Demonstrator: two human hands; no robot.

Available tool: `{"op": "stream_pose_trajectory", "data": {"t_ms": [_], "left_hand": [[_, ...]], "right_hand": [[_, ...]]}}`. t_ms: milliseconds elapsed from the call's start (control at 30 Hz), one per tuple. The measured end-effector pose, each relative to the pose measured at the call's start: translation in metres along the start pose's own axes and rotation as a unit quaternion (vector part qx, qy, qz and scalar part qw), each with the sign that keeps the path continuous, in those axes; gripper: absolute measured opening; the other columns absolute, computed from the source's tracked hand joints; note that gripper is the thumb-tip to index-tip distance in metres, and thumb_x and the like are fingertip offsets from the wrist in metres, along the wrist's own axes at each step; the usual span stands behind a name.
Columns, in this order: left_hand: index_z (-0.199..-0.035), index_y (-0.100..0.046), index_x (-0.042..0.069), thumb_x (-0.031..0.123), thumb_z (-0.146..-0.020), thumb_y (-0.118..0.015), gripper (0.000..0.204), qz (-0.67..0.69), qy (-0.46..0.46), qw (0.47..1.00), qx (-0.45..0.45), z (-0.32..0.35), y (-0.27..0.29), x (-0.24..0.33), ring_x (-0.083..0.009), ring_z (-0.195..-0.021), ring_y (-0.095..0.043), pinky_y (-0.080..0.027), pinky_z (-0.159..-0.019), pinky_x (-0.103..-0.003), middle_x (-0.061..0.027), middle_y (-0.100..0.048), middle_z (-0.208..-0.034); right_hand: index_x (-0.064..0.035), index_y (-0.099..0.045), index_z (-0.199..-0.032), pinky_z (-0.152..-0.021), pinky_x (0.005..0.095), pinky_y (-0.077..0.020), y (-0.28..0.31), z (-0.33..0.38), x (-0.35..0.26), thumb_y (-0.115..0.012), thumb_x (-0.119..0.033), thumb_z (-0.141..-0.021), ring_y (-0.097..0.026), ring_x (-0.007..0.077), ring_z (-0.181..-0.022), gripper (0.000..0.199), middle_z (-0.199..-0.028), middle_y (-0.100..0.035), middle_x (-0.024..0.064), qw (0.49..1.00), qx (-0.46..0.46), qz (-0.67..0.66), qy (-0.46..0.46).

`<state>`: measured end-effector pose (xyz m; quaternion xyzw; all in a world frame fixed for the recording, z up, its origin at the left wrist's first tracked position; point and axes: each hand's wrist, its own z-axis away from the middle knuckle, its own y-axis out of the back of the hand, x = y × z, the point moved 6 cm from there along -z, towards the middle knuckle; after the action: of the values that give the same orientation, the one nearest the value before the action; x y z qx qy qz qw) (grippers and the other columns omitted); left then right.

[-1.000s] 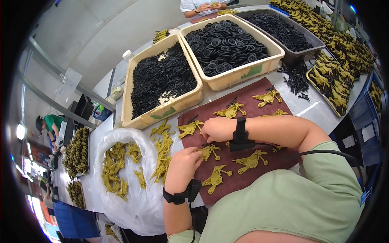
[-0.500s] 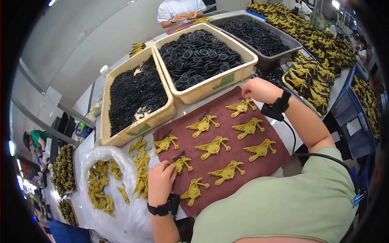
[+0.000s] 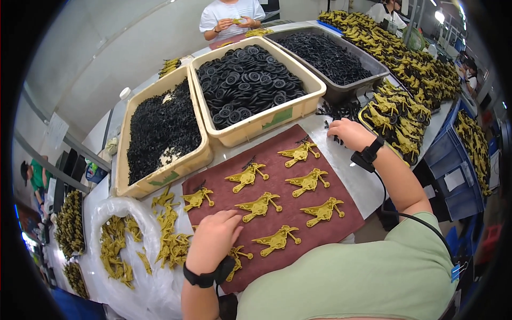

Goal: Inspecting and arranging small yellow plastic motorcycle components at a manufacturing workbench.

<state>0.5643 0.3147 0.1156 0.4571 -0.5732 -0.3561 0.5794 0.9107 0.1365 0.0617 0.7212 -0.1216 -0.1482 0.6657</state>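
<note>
My left hand (image 3: 215, 237) rests over the left side of a maroon mat (image 3: 282, 210), fingers stretched out. A yellow piece under it is mostly hidden. My right hand (image 3: 353, 133) is beyond the mat's right edge, with bent fingers down at loose black plastic parts (image 3: 338, 109); what the fingertips hold, if anything, cannot be made out. Flat yellow plastic toy pieces (image 3: 260, 206) lie in rows on the mat. Small black parts sit against the upper ends of some, such as the far yellow piece (image 3: 300, 153).
Beyond the mat stand a cream tub of small black parts (image 3: 125, 160), a cream tub of black wheels (image 3: 314, 104) and a grey tub (image 3: 381, 72). At left, a clear plastic bag (image 3: 96, 234) holds yellow pieces. A tray of yellow-black assemblies (image 3: 397, 120) lies right. Another person (image 3: 232, 16) works opposite.
My right hand has left the far yellow piece and moved right to the loose black parts. The left hand has slid over the yellow piece beside it, fingers straighter. The view has shifted slightly.
</note>
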Motion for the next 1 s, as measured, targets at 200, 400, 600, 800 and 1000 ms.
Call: {"op": "stream_pose_trajectory", "data": {"t_ms": [200, 400, 600, 800, 1000], "left_hand": [[-0.11, -0.061, 0.0, 0.014, -0.081, -0.065, 0.033, -0.032, -0.042, 0.997, -0.057, -0.019, -0.027, 0.025, -0.0302, -0.117, -0.052, -0.044, -0.096, -0.039, -0.0134, -0.059, -0.119], [-0.114, -0.059, 0.001, 0.016, -0.082, -0.065, 0.036, -0.063, -0.025, 0.995, -0.079, -0.021, -0.035, 0.021, -0.0293, -0.121, -0.049, -0.042, -0.099, -0.04, -0.0129, -0.058, -0.122], [-0.114, -0.059, 0.0, 0.016, -0.082, -0.064, 0.036, -0.056, -0.029, 0.996, -0.065, -0.018, -0.037, 0.019, -0.0292, -0.121, -0.05, -0.041, -0.1, -0.04, -0.0127, -0.058, -0.122], [-0.114, -0.058, 0.0, 0.016, -0.082, -0.064, 0.036, -0.052, -0.036, 0.995, -0.075, -0.018, -0.034, 0.022, -0.0293, -0.121, -0.05, -0.042, -0.099, -0.039, -0.0133, -0.057, -0.123], [-0.115, -0.056, -0.001, 0.017, -0.083, -0.063, 0.037, -0.038, -0.031, 0.997, -0.062, -0.016, -0.038, 0.02, -0.0296, -0.119, -0.051, -0.043, -0.097, -0.039, -0.0137, -0.055, -0.125]], "right_hand": [[-0.0052, -0.067, -0.089, -0.076, 0.037, -0.05, 0.0, -0.005, 0.011, -0.063, -0.002, -0.077, -0.06, 0.0293, -0.088, 0.013, -0.09, -0.06, 0.0107, 0.999, -0.016, -0.005, -0.028], [-0.0057, -0.07, -0.091, -0.075, 0.0368, -0.0489, 0.018, -0.003, 0.031, -0.067, -0.008, -0.077, -0.061, 0.0294, -0.085, 0.014, -0.086, -0.061, 0.0126, 0.987, 0.078, -0.122, -0.066], [0.0019, -0.067, -0.096, -0.063, 0.0282, -0.05, 0.016, -0.004, 0.056, -0.059, -0.009, -0.088, -0.061, 0.012, -0.071, 0.016, -0.082, -0.065, 0.006, 0.925, 0.028, -0.326, -0.194], [-0.0034, -0.062, -0.101, -0.06, 0.02, -0.047, 0.015, -0.002, 0.022, -0.054, -0.011, -0.094, -0.056, 0.0064, -0.069, 0.014, -0.081, -0.061, 0.0007, 0.794, -0.013, -0.574, -0.202], [0.002, -0.06, -0.114, -0.077, 0.0238, -0.0487, 0.037, -0.02, -0.065, -0.052, 0.005, -0.088, -0.059, 0.01, -0.083, 0.027, -0.091, -0.062, 0.0032, 0.811, -0.076, -0.58, -0.036]]}}
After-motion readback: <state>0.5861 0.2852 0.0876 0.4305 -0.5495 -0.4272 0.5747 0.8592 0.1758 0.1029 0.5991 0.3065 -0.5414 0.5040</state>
